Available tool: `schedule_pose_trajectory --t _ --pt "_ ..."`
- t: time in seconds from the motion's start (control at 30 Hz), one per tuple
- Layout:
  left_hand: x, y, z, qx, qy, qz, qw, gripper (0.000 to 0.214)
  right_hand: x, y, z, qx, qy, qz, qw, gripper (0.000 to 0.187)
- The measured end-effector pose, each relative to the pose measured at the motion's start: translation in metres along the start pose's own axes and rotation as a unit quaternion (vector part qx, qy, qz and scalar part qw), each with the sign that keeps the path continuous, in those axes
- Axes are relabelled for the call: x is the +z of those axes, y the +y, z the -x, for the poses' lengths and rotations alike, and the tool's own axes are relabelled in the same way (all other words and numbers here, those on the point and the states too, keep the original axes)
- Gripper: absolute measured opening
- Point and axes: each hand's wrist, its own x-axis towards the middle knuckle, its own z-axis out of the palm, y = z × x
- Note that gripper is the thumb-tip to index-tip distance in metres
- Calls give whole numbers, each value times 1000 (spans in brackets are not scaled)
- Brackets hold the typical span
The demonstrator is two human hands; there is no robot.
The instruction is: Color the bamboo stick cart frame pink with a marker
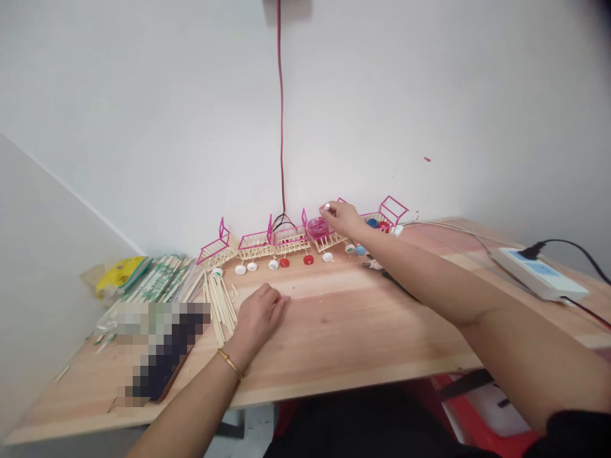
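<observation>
My right hand [342,217] reaches over the row of carts and pinches a small white piece [327,207], too small to name for sure. Just below it, a clear pink container [318,228] sits in one of the little stick-built carts [329,242], which has magenta edges and bottle-cap wheels. Resting on the wooden table, my left hand [260,312] has its fingers loosely bent and appears to hold nothing. Beside that hand lies a loose bunch of thin pale sticks [219,308]. A white cap wheel [327,257] shows at the front of the carts.
Packaged sticks [162,280] and a yellow bag [119,275] lie at the left, near a dark blurred-out object [167,356]. A white power strip [539,273] with a black plug stands at the right. A red-black cable [281,114] hangs down the wall behind the carts.
</observation>
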Motion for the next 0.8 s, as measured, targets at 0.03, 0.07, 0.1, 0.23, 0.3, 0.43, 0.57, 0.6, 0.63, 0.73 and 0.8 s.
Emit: schedule_pose_trajectory --t 0.03,0.07,0.1,0.23,0.3,0.43,0.57,0.6,0.63,0.73,0.8 --pt "0 -4 1 -23 -14 -13 1000 35 3 1 0 6 -5 6 1000 27" --pt "-1 -7 1 -42 -29 -27 998 34 6 2 1 12 -11 12 1000 26" --pt "-2 -9 1 -57 -46 -38 997 32 7 3 2 16 -16 17 1000 25" --pt "-8 -6 -3 -80 -142 -68 984 24 4 5 10 22 -33 30 999 34" --pt "-11 -3 -3 -87 -180 -79 977 23 -4 7 16 20 -36 32 999 40" --pt "-19 1 3 -88 -229 -101 964 23 -26 16 34 3 -29 22 999 44" --pt "-28 3 19 -80 -259 -118 955 25 -43 23 56 -37 -40 49 997 35" --pt "-30 3 24 -78 -264 -120 954 25 -44 22 61 -48 -66 78 994 31" --pt "-33 3 29 -77 -269 -122 952 26 -42 20 66 -59 -99 110 987 28" --pt "-43 5 40 -86 -288 -126 945 26 -25 9 78 -68 -187 172 965 21" --pt "-50 9 46 -97 -302 -126 940 25 -9 1 82 -42 -213 183 959 25"
